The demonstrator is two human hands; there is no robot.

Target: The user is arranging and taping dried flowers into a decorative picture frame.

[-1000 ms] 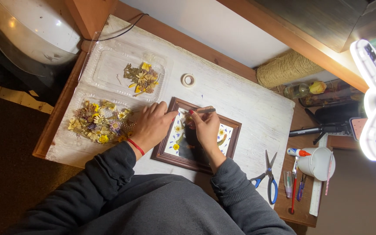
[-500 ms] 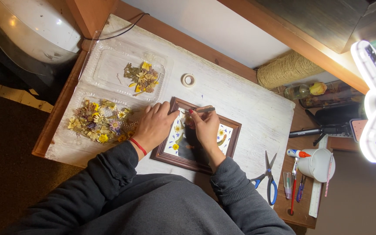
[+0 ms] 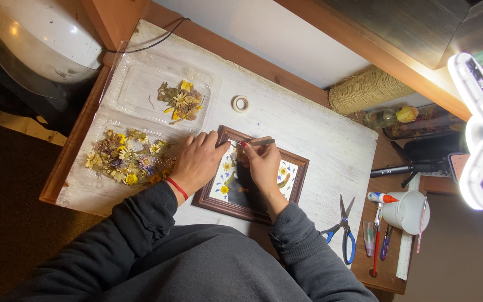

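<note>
Both hands have barely moved over the last second: the left hand (image 3: 197, 162) rests flat on the dark brown wooden picture frame (image 3: 251, 175) mid-table, while the right hand (image 3: 263, 164), grip pinching thin metal tweezers (image 3: 259, 142), hovers over the pressed flowers inside.

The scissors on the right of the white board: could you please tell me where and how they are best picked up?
Grip the scissors by the blue handle loops, which lie at the near end, toward the person; the closed blades point away. Coming from the near right looks best, since the right hand is closest and that side is open; a white cup and pens lie farther right.
</note>
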